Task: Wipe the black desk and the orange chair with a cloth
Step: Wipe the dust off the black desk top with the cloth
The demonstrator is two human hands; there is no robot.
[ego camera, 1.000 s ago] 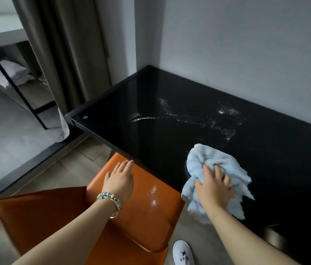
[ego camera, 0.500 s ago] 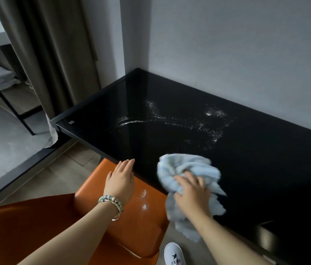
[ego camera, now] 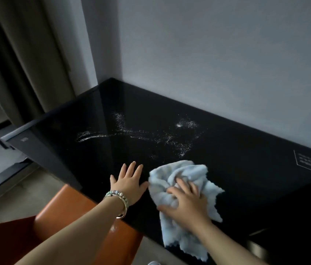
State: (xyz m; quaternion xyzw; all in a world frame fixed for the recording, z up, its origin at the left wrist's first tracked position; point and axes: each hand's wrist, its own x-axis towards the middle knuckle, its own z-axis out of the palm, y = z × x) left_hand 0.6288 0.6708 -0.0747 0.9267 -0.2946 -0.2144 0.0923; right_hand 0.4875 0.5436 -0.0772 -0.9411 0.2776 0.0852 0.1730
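Observation:
The glossy black desk (ego camera: 236,150) stands against the grey wall, with white powder (ego camera: 172,138) strewn across its middle. My right hand (ego camera: 186,205) grips a crumpled light blue cloth (ego camera: 181,175) that lies on the desk near the front edge, just short of the powder. My left hand (ego camera: 130,180) rests flat on the desk beside the cloth, fingers spread, a beaded bracelet on the wrist. The orange chair (ego camera: 70,213) sits below the desk's front edge at the lower left, with a small white smear (ego camera: 113,227) on its back.
A beige curtain (ego camera: 23,54) hangs at the left beyond the desk's end. A white outlined marking (ego camera: 305,162) is printed on the desk at the right. A white shoe tip (ego camera: 153,262) shows at the bottom edge. Wooden floor lies under the chair.
My left hand has left the chair back and now lies flat on the desk. My right hand has carried the cloth up onto the desk, closer to the powder.

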